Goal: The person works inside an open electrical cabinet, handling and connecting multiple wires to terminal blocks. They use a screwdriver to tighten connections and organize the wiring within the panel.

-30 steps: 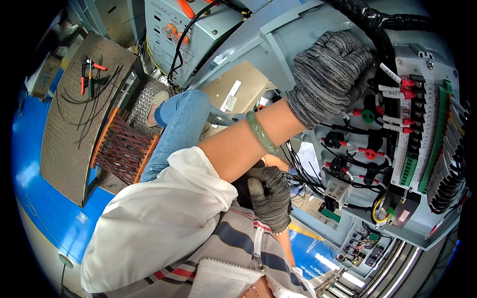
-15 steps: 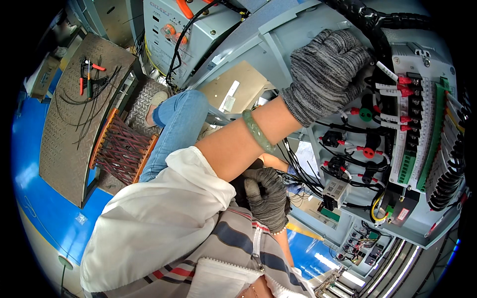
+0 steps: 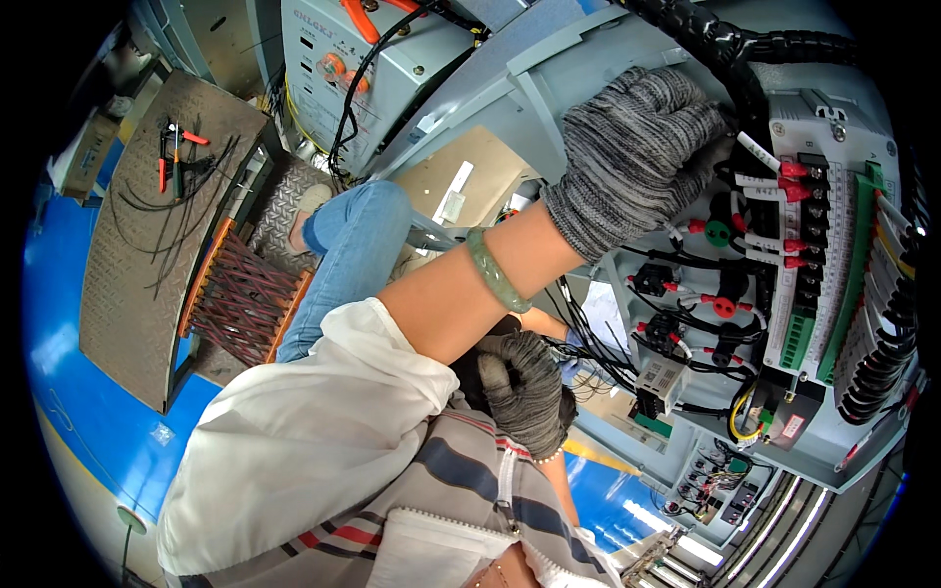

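My left hand, in a grey knitted glove with a green bangle on the bare forearm, reaches to the wiring panel. Its fingers are curled in by a white-sleeved wire at the top of the terminal block; what they hold, if anything, is hidden. Several wires with red insulated lugs run into that block. Lower down, close to my body, my right hand wears a matching glove and a pearl bracelet. Its fingers are bent closed, and whatever is inside them does not show.
Beside the terminal block are a green terminal strip, a green push button and a red one. A grey control box stands at upper left. Red-handled pliers and loose black wires lie on a metal-plate bench.
My left hand has shifted slightly down and to the left, its fingers still curled near the terminal block. My right hand stays about where it was.
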Action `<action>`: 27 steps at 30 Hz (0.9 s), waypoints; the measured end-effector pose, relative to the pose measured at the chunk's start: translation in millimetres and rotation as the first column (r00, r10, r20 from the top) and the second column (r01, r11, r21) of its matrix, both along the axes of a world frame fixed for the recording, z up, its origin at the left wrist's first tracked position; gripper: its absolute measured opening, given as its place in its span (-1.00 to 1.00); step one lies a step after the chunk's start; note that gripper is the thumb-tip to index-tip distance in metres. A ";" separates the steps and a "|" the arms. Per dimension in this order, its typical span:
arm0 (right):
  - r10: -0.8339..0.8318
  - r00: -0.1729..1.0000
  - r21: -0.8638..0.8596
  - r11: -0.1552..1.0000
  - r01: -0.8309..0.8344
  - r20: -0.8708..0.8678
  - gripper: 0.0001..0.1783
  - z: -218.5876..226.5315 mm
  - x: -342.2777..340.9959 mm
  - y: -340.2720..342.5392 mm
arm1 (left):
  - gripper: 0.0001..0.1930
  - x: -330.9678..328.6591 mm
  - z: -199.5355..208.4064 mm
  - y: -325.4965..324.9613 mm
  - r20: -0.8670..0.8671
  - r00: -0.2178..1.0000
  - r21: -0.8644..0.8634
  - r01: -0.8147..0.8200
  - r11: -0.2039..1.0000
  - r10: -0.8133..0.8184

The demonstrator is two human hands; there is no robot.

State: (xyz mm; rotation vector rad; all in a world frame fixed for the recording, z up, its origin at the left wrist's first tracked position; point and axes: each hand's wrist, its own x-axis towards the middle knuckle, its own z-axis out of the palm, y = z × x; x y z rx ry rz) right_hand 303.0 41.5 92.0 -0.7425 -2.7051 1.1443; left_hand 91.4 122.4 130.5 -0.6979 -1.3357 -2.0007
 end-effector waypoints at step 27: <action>-0.017 0.992 0.083 0.996 0.028 -0.129 -0.85 18.0 -12.3 9.5 | -0.84 -3.2 7.0 -18.8 0.122 0.952 -0.110 0.295 0.949 -0.282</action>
